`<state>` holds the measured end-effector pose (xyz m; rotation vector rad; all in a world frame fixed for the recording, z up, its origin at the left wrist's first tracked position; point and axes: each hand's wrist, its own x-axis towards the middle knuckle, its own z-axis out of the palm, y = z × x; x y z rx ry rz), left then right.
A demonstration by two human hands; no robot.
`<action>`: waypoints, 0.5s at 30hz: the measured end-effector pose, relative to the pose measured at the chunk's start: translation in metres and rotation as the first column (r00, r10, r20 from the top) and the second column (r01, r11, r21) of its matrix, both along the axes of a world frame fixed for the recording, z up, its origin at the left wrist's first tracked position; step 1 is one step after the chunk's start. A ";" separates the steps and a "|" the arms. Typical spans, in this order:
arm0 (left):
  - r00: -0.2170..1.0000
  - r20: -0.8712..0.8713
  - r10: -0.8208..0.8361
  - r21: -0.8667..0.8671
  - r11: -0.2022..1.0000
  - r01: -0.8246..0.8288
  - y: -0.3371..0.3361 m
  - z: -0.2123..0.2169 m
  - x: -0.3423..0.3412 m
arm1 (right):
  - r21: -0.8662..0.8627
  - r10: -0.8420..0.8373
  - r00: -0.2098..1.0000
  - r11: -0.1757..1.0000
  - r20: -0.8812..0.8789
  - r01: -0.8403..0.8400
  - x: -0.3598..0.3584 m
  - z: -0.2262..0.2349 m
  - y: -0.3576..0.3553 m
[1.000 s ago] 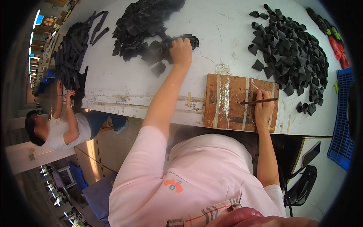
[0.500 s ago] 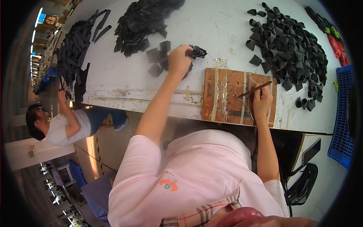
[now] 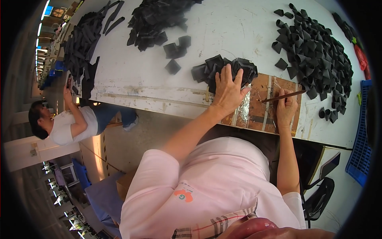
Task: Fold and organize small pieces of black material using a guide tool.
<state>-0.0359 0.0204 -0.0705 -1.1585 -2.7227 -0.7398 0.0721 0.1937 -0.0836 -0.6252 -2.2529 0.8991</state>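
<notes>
My left hand [image 3: 230, 91] lies with spread fingers on a heap of small black fabric-like pieces [image 3: 211, 67] at the far left edge of a brown board [image 3: 264, 103]. Some of these pieces are hidden beneath the fingers. Over the board's right part, my right hand [image 3: 286, 111] is closed around a thin brown stick [image 3: 283, 96], whose pointed end reaches left above the board. Worn strips of tape run across the board's surface.
Rolled black pieces form a large pile [image 3: 314, 51] at the right. Flat black pieces [image 3: 157, 22] lie at the back left, with black strips [image 3: 83, 44] beyond. A blue crate [image 3: 358, 135] stands at the right edge. At the far left, a co-worker [image 3: 75, 123] handles strips.
My left hand has brought a clump of black pieces rightward to the board, and its fingers have spread over them. My right hand still holds the stick above the board.
</notes>
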 end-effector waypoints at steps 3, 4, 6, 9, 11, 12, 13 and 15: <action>1.000 0.017 -0.026 -0.048 0.999 0.027 -0.001 -0.008 0.005 | 0.022 -0.005 1.000 1.000 -0.009 0.005 -0.002 0.007 -0.004; 0.999 0.018 -0.030 -0.042 0.999 0.031 -0.002 -0.007 0.004 | 0.019 -0.001 1.000 1.000 -0.006 0.002 -0.003 0.009 -0.005; 0.998 0.037 -0.050 0.016 0.999 0.049 -0.006 -0.003 0.002 | 0.066 0.013 0.999 0.998 0.042 -0.016 -0.003 0.008 -0.004; 0.996 -0.063 -0.063 0.124 0.990 0.070 -0.024 0.012 -0.012 | 0.033 0.005 0.999 0.999 0.044 -0.007 -0.003 0.003 -0.002; 0.993 -0.099 0.059 0.271 0.962 -0.030 -0.040 0.016 -0.032 | 0.070 -0.008 0.999 0.998 0.045 0.005 -0.003 -0.001 0.001; 0.988 -0.090 0.124 0.337 0.938 -0.087 -0.048 0.013 -0.046 | 0.071 -0.019 0.999 0.997 0.042 0.016 -0.002 0.002 0.001; 0.967 -0.152 0.205 0.276 0.948 -0.158 -0.055 0.012 -0.062 | 0.088 -0.029 0.997 0.996 0.075 0.022 -0.003 0.005 0.000; 0.924 -0.228 0.307 0.159 0.948 -0.275 -0.066 0.008 -0.098 | 0.116 -0.041 0.994 0.993 0.099 0.029 -0.005 0.006 -0.001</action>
